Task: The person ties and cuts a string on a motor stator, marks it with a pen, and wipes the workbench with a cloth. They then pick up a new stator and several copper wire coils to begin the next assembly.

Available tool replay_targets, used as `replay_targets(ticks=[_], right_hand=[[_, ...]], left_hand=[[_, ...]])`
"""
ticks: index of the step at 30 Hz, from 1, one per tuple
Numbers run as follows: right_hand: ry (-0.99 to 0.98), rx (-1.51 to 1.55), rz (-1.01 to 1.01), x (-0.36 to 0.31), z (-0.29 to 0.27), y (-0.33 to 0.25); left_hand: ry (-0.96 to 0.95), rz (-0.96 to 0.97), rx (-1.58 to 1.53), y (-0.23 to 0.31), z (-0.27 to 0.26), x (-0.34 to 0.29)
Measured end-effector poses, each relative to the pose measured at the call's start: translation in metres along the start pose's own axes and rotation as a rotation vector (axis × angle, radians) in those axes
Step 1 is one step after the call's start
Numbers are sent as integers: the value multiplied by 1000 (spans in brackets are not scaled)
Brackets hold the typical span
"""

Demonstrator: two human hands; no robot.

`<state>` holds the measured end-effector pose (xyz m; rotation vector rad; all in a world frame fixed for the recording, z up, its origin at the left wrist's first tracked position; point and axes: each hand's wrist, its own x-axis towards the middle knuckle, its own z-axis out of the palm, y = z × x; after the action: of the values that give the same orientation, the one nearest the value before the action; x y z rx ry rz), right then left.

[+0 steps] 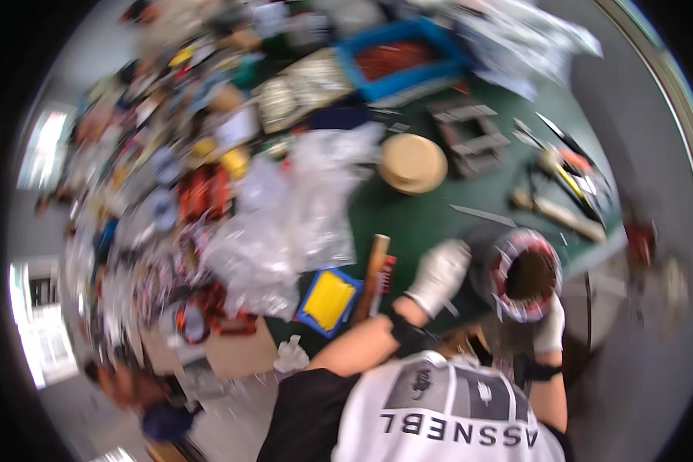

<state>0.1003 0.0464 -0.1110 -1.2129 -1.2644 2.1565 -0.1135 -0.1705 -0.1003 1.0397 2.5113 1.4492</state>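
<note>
A motor stator, a grey cylinder with a ring of red and white wound wire round a dark bore, is at the near right edge of the green table, its open end facing me. My right hand, in a white glove, grips its lower right side; part of the fingers is hidden behind it. Just left of the stator, apart from it, is my left hand, also white-gloved, over the table. Motion smears its fingers, so their pose is unclear. A wooden stick lies to the left of that hand.
Beyond the hands are a round tan block, a grey metal frame and a wooden-handled hammer beside several hand tools. Clear plastic bags, a blue-rimmed yellow tray and a blue bin occupy the left and far side.
</note>
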Motion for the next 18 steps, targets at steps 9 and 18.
replay_targets(ticks=[9,18], right_hand=[[-786,55,432,71,107,-9],[-978,-126,435,36,102,-15]], left_hand=[[-22,-588,-92,-2,142,-17],[-59,-429,44,33,85,-1]])
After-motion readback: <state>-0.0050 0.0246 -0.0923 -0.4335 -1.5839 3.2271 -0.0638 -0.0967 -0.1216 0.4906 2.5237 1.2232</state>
